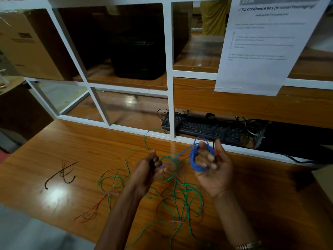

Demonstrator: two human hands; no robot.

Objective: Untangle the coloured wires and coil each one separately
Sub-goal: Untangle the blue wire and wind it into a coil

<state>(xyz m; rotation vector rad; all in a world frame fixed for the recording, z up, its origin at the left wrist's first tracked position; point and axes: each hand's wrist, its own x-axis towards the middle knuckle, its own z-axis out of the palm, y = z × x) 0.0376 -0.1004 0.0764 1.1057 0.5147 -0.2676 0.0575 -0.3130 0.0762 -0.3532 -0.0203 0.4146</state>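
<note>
A blue wire (193, 159) is wound in several loops around the curled fingers of my right hand (214, 170), which is held palm up above the wooden table (72, 141). A straight stretch of the blue wire runs left to my left hand (147, 170), whose fingers pinch it. Beneath both hands, a green wire (126, 159) and a red-orange wire (95, 208) lie tangled together in loose loops on the table.
Black cable ties (61, 175) lie on the table to the left. Behind the white frame (171, 98) sit a black keyboard (200, 127) and dark cables. A printed sheet (261, 44) hangs at upper right. A cardboard box (27, 46) stands at upper left.
</note>
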